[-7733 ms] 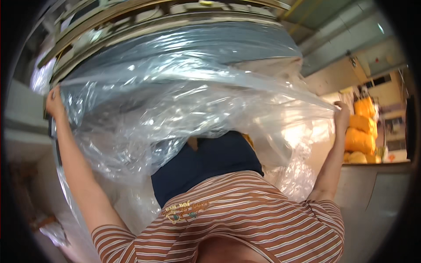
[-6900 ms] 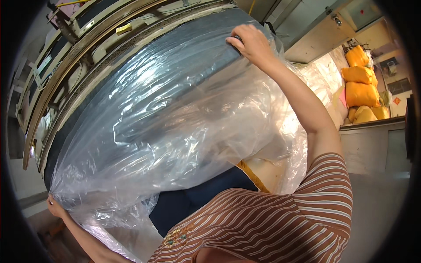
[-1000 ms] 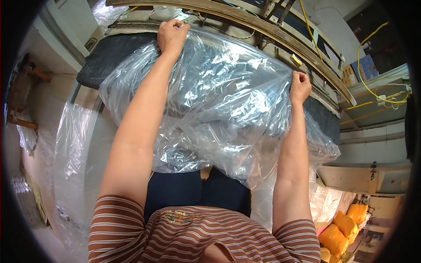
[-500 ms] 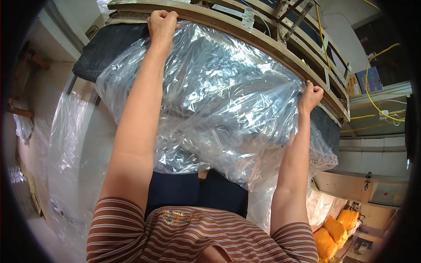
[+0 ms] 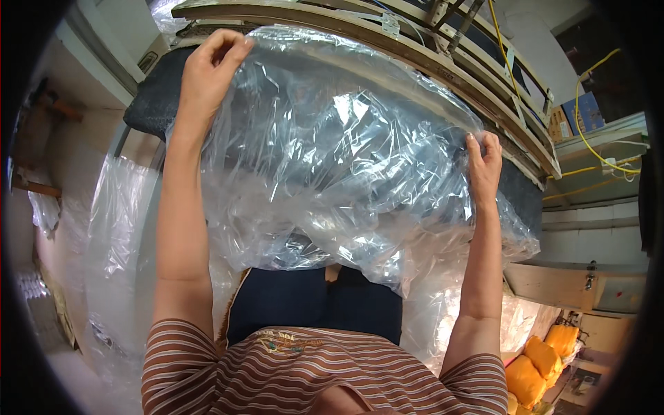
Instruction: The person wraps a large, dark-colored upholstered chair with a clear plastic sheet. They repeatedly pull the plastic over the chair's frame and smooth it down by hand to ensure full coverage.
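Between your two raised fists the clear plastic sheet (image 5: pixel 332 159) is stretched over a dark cushion (image 5: pixel 149 104), and both hands are clamped on it. Your left hand (image 5: pixel 211 59) has its fingers curled tight on the far edge; your right hand (image 5: pixel 484 162) pinches the film lower at the side, knuckles closed. To do this well, I'd say keep the pull even on both sides so the film goes flat and doesn't tear at your fingertips. The slack bunches below your wrists, hanging toward your lap. Beyond your fingers runs the wooden frame (image 5: pixel 387 41).
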{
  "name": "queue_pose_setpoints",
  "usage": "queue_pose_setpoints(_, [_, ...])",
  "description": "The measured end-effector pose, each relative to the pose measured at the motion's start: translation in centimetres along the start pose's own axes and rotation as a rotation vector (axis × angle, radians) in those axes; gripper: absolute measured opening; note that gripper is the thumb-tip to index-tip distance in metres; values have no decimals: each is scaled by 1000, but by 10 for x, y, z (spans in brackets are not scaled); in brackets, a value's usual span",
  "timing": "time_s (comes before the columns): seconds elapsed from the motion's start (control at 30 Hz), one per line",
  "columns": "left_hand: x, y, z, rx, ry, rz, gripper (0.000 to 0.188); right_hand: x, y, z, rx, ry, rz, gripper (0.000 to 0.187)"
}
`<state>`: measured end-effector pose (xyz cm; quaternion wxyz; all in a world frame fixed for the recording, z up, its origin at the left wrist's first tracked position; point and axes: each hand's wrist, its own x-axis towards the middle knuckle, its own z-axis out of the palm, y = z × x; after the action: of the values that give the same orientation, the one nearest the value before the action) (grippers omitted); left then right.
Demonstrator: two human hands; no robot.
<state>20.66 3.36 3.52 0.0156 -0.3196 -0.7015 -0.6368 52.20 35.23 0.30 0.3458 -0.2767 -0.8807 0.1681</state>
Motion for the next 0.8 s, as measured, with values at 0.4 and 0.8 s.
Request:
queue_pose_setpoints(0.4, [-39, 2, -21, -120, -56, -67, 12, 15, 37, -15, 170, 33, 109, 25])
queue_pose_setpoints(0.8, [-30, -74, -43, 468, -42, 22, 21, 76, 85, -13, -526, 56, 0, 31])
